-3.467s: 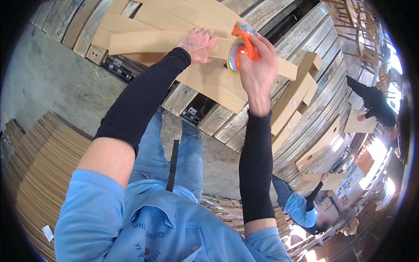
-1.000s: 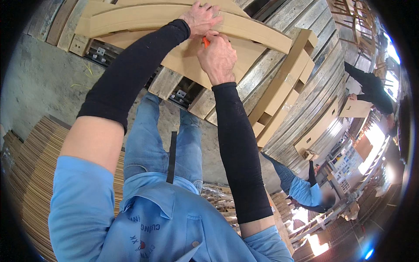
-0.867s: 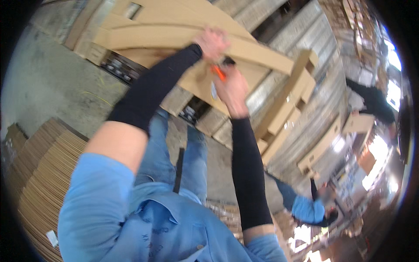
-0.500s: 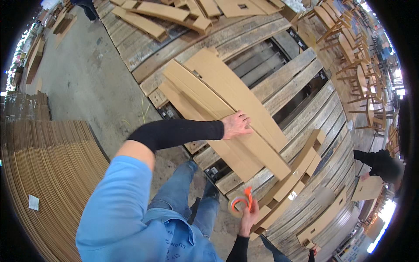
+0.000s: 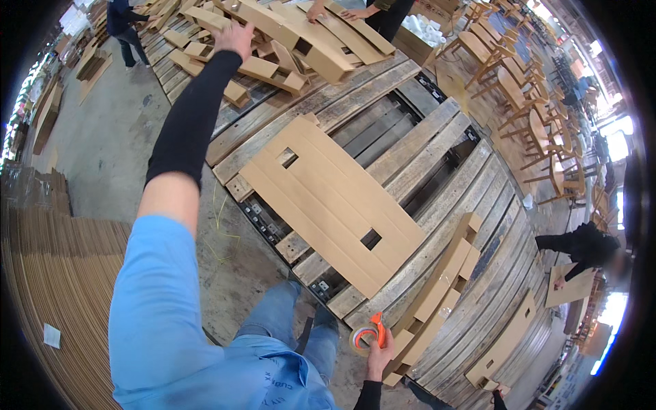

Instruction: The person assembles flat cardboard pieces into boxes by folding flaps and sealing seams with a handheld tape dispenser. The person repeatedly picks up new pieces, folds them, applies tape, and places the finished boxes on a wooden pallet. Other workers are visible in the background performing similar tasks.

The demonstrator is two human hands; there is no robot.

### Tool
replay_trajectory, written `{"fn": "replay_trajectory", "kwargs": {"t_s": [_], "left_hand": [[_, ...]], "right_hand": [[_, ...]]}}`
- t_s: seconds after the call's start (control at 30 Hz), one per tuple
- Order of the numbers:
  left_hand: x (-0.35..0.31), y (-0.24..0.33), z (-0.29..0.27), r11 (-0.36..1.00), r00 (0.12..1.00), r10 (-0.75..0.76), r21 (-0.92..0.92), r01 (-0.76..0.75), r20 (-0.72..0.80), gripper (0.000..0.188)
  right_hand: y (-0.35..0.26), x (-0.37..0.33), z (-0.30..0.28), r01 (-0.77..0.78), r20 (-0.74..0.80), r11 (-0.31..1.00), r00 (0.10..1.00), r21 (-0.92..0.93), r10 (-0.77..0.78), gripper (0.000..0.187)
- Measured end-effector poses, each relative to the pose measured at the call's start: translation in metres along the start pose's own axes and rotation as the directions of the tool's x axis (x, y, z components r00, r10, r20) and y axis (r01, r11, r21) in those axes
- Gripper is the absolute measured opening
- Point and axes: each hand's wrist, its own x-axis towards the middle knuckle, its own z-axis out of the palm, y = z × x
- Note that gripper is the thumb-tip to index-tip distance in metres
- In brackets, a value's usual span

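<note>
I see my left hand (image 5: 234,39) moved to the long folded carton (image 5: 279,29)—finger grip unclear—baring the slotted cardboard sheet (image 5: 324,198); right hand (image 5: 380,357) grips tape dispenser (image 5: 380,330).

Bright, even light, blown-out white glare along the right rim, fisheye-bent edges, black corners.

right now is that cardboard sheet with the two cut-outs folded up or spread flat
Spread flat: the cardboard sheet lies open across the wooden slats, with faint crease lines and both cut-outs in plain view.
</note>
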Motion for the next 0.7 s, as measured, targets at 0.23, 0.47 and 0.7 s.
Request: {"fn": "replay_trajectory", "kwargs": {"t_s": [0.23, 0.47, 0.7], "left_hand": [[-0.260, 0.125, 0.134, 0.734, 0.733, 0.661, -0.344, -0.586, 0.160, 0.064], [-0.440, 0.230, 0.152, 0.341, 0.269, 0.939, -0.468, -0.816, 0.215, 0.075], [-0.409, 0.249, 0.142, 0.185, 0.054, 0.964, -0.511, -0.839, 0.259, 0.063]], "right_hand": [[0.001, 0.036, -0.007, -0.091, -0.005, 0.973, 0.996, 0.212, 0.094, 0.054], [0.097, 0.098, -0.030, -0.161, -0.140, 0.846, 0.954, 0.508, 0.266, 0.054], [0.151, 0.130, -0.039, -0.139, -0.158, 0.920, 0.965, 0.367, 0.209, 0.061]]}}
